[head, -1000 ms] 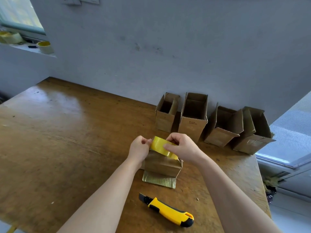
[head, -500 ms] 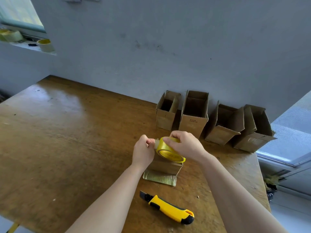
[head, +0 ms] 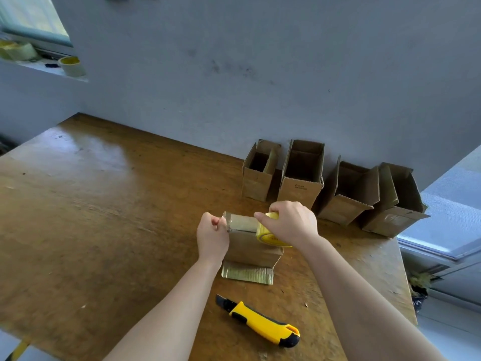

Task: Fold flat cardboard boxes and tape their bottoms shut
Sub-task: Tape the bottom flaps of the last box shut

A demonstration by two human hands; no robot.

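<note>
Small brown cardboard box [head: 251,247] stands on the worn wooden table [head: 104,217] in the head view, directly in front of the person, with a glossy flap lying flat at its foot. The left hand [head: 212,237] pinches the free end of a clear tape strip [head: 242,220] at the box's upper left edge. The right hand [head: 291,222] grips the yellow tape roll [head: 268,237] on the box's right side, so the strip spans the top. A yellow-and-black utility knife [head: 263,325] lies nearer the person. Four open cardboard boxes [head: 302,178] line the wall.

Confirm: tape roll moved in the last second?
Yes. The tape roll moved right across the box top, away from the left hand pinching the tape end.
</note>
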